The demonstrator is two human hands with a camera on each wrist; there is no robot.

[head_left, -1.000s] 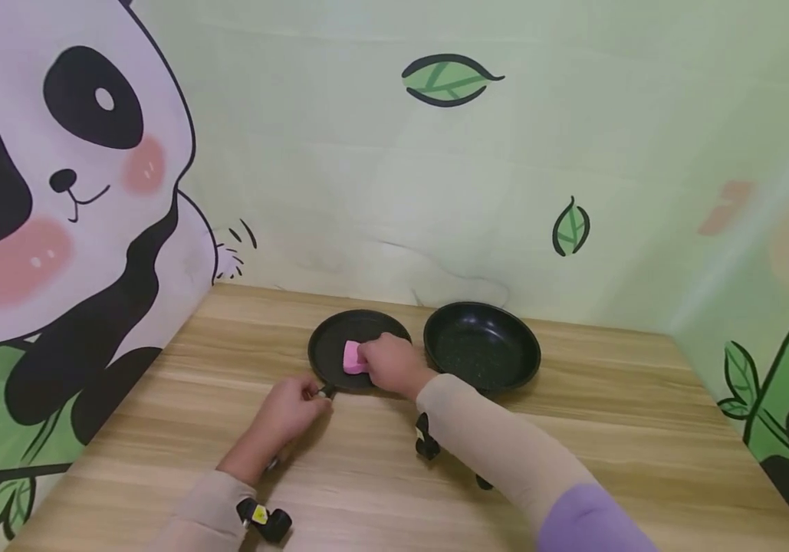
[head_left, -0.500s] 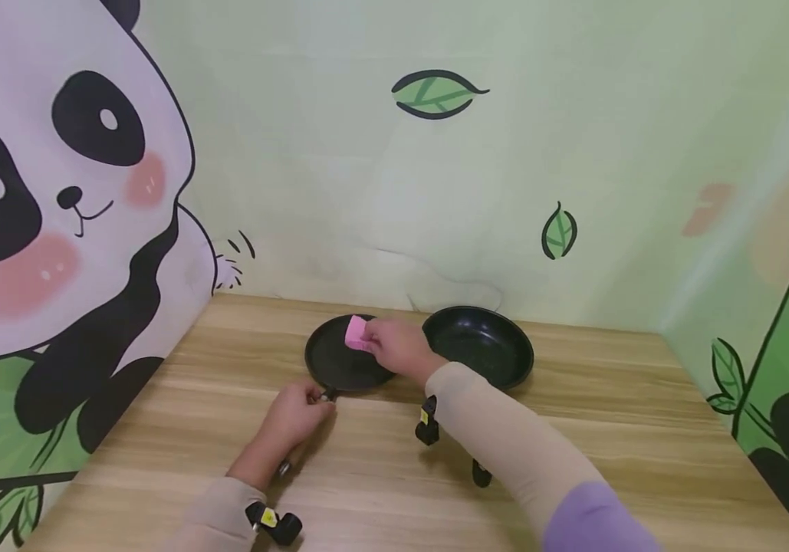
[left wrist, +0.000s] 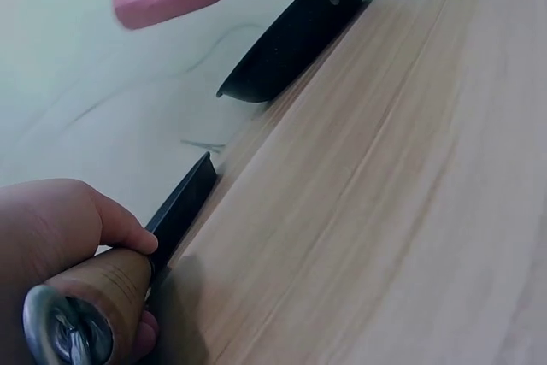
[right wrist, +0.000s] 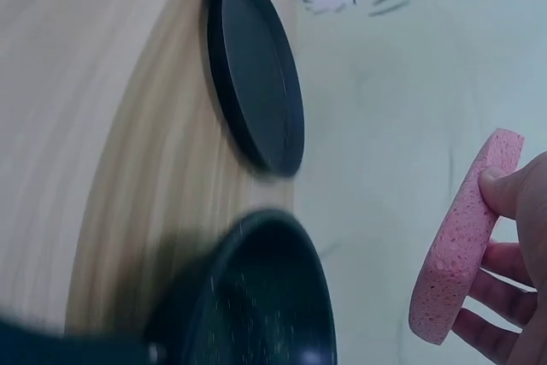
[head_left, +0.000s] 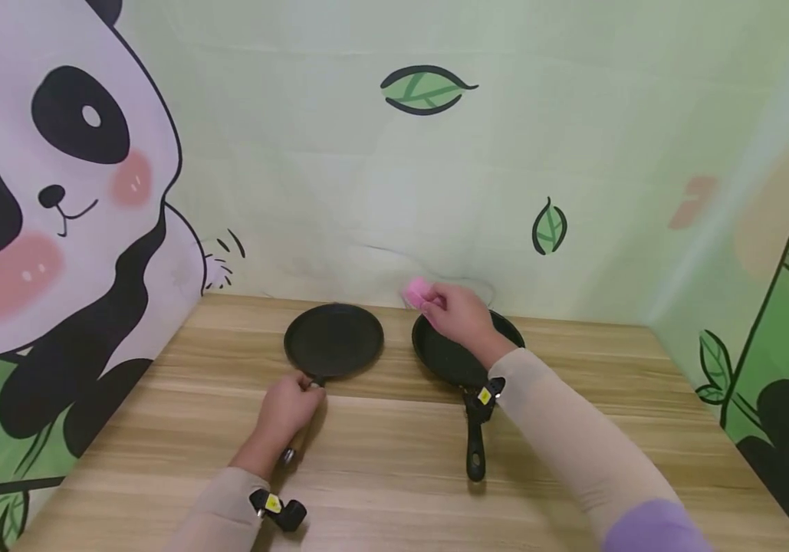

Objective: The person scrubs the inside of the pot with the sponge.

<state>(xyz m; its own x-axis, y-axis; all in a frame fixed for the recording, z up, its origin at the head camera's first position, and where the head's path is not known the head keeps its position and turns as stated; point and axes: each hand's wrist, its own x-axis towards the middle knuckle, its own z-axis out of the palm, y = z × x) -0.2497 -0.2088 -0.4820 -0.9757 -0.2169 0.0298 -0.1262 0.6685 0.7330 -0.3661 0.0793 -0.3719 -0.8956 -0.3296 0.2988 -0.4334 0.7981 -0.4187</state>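
Observation:
My left hand [head_left: 288, 406] grips the wooden handle [left wrist: 107, 292] of a shallow, flat black pan [head_left: 334, 340], which lies on the table at the left. A metal hanging loop shows at the handle's end in the left wrist view. My right hand [head_left: 461, 318] pinches a pink sponge [right wrist: 466, 241] between thumb and fingers, held up in the air over the far side of a deeper black frying pan [head_left: 445, 356]. That hand and wrist hide part of the deeper pan. Its black handle [head_left: 475, 448] points toward me.
The wood-grain table [head_left: 387, 468] ends at a pale green wall [head_left: 297, 169] painted with leaves and a panda. Both pans stand near that back edge, with a narrow gap between them. A small black camera sits on each wrist.
My right hand has lifted the sponge off the flat pan and carried it right, over the deeper pan. My left hand keeps its grip on the flat pan's handle.

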